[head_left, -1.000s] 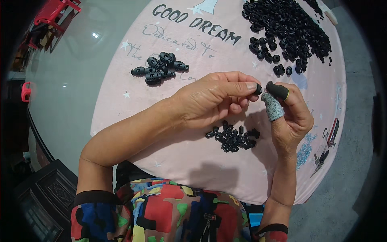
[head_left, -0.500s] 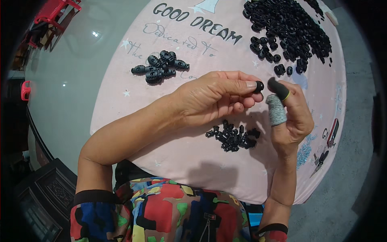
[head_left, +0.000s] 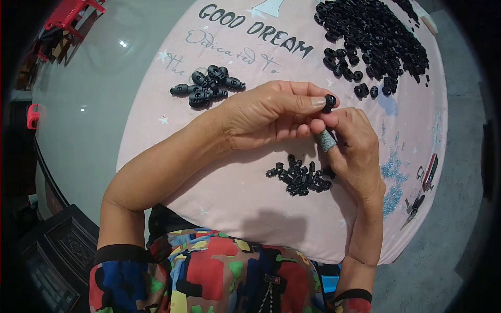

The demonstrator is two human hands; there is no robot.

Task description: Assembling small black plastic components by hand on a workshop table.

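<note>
A small black cord lock part is pinched between the thumb and forefinger of my left hand, above the middle of the table. My right hand meets it from below and the right, its fingers curled in close beneath the part. A grey knitted cover sleeves a digit of that hand. What the right fingertips hold, if anything, is hidden. Below the hands lies a pile of small black plunger-like pieces. Several larger black cord locks lie heaped to the left.
A big heap of black cord lock bodies spreads over the far right of the pink cloth-covered table. Scissors and a red-handled tool lie near the right edge. Red stools stand on the floor at far left.
My right hand has moved left and closed in against my left hand; before, its covered fingers stood apart. My left hand has risen slightly, still pinching the black part.
</note>
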